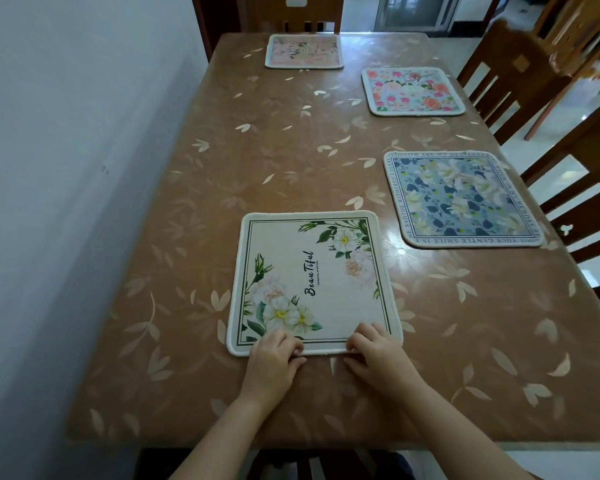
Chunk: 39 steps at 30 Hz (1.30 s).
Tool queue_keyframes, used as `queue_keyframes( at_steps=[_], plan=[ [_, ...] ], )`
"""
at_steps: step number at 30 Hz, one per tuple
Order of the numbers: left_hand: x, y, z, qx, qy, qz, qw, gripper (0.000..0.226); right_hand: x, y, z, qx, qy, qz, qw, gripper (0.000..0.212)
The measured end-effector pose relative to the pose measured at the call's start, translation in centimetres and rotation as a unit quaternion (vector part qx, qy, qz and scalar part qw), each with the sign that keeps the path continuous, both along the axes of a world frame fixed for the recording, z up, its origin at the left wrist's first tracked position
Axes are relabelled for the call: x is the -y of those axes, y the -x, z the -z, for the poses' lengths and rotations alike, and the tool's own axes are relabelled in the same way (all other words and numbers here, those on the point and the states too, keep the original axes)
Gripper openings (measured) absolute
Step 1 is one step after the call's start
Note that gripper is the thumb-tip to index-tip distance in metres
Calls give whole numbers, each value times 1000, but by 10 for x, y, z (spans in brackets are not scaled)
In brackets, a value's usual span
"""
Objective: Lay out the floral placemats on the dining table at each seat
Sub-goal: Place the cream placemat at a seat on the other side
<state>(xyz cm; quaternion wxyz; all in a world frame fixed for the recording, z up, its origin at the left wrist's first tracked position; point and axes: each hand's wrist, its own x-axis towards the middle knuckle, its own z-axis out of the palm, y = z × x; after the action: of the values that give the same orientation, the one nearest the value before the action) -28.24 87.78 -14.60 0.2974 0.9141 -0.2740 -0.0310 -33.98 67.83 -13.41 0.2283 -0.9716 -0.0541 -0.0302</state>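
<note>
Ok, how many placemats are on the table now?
4: cream placemat nearest, under both hands; blue placemat at the right edge; multicoloured placemat beyond it; pink placemat at the far end.

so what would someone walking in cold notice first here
Probably the cream square placemat with white flowers and the word "Beautiful", nearest on the brown leaf-patterned table, with the left hand and right hand both on its near edge. Next, three more mats: a blue-grey floral placemat with lettered border and a bright pink-and-orange floral placemat along the right side, and a pale pink placemat at the far end by a wooden chair.
</note>
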Motion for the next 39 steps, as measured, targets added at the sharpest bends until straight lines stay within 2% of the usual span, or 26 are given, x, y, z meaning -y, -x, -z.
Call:
queue_keyframes(
  at_steps=[4, 13, 17, 30, 34, 38, 39],
  plan=[
    [5, -2, 4, 1, -11, -24, 1000, 18, -3, -1, 0, 35, 11, 23, 999, 20],
    [10, -4, -4, 41, -38, 26, 998, 27, -4, -12, 3, 57, 58, -33, 996, 20],
    [13, -2, -6, 73, -27, 73, 994, 16, -4, -10, 5, 55, 64, -36, 996, 18],
    [12, 10, -4, 72, -7, 58, 996, 13, -7, 3, 2, 32, 87, 3, 996, 24],
    [2, 19, -1, 62, 10, 48, 997, 16, -14, 13, 1, 26, 59, 6, 998, 23],
    [4, 27, -6, 66, 14, 52, 996, 5, -32, 15, -1, 36, -8, 18, 999, 18],
    [7, 29, -8, 55, 14, 49, 997, 9, -38, 16, -1, 32, -26, 15, 999, 17]
  ],
)
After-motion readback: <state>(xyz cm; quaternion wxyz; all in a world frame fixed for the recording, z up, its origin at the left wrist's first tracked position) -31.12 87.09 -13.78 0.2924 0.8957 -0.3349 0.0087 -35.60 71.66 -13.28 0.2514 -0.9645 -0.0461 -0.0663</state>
